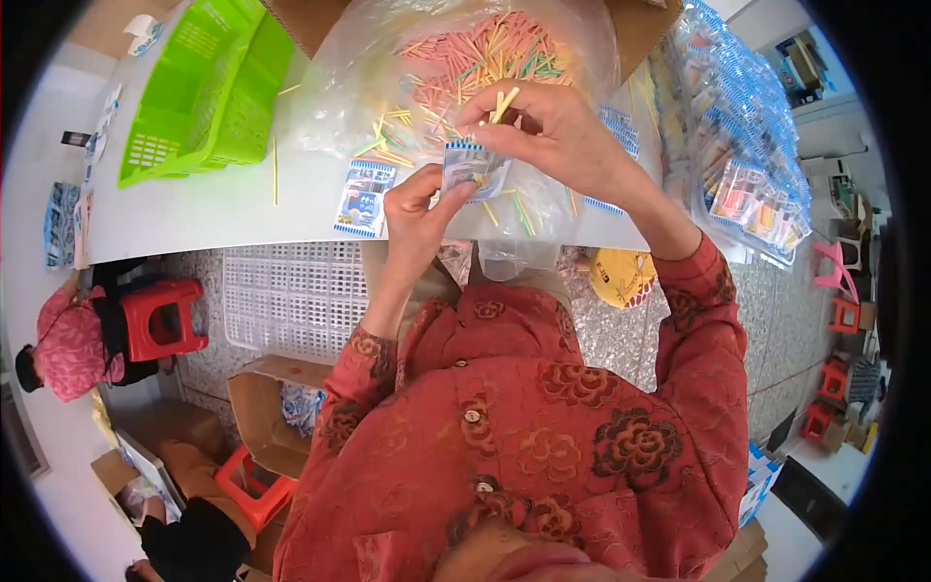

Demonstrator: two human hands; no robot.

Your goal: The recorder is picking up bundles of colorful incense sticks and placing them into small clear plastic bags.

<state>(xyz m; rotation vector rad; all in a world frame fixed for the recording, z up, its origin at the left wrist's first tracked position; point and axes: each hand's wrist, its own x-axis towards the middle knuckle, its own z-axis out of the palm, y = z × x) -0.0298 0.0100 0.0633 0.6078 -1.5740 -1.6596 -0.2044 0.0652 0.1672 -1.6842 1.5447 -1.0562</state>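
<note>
My left hand (pixel 417 211) pinches a small blue-and-white clear-fronted packet (pixel 462 167) between thumb and fingers, over the near edge of the table. My right hand (pixel 567 136) is closed around a few short pale yellow sticks (pixel 506 101), which poke up past its fingers. Its thumb and fingertips come down at the packet's upper edge; whether they grip the packet too I cannot tell. Beyond both hands, a heap of pink, yellow and green sticks (pixel 485 60) lies on a clear plastic sheet (pixel 335 92). Another packet (pixel 365 200) lies flat left of my left hand.
A green plastic basket (pixel 208 97) stands at the far left. Many filled packets (pixel 742 126) are piled on the right. Loose sticks (pixel 274 170) lie on the white table (pixel 223 213). Two people (pixel 73 339) sit at the left, near red stools (pixel 170 318) and an open cardboard box (pixel 257 412).
</note>
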